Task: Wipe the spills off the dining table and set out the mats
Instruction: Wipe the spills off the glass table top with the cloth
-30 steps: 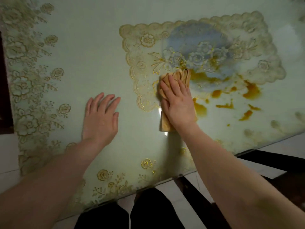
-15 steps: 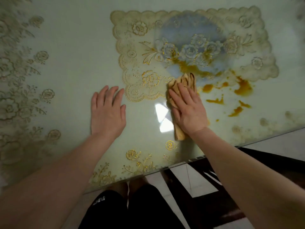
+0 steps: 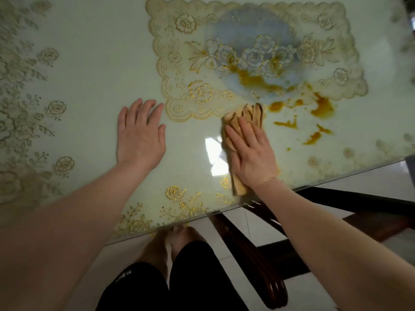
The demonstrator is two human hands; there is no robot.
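Observation:
My right hand [image 3: 251,153] lies flat with straight fingers on a folded yellow-tan cloth [image 3: 249,114], pressing it onto the glossy pale-green table [image 3: 94,70] near the front edge. Orange-brown spills [image 3: 322,107] lie to the right of the cloth, and more of the same stain [image 3: 251,80] runs across a lace-edged floral mat [image 3: 179,63] with a blue centre. My left hand [image 3: 140,135] rests flat and open on the table just left of the mat's near corner. The cloth's far end touches the mat's near edge.
The table's front edge [image 3: 224,212] runs diagonally below my hands. A dark wooden chair [image 3: 265,239] stands on the pale tiled floor under the right side. My legs in black shorts [image 3: 184,277] are below the edge. Gold floral print [image 3: 24,122] covers the table's left side.
My right hand has dragged the cloth off the mat toward the front edge, leaving that strip clean. The left hand has stayed flat on the table.

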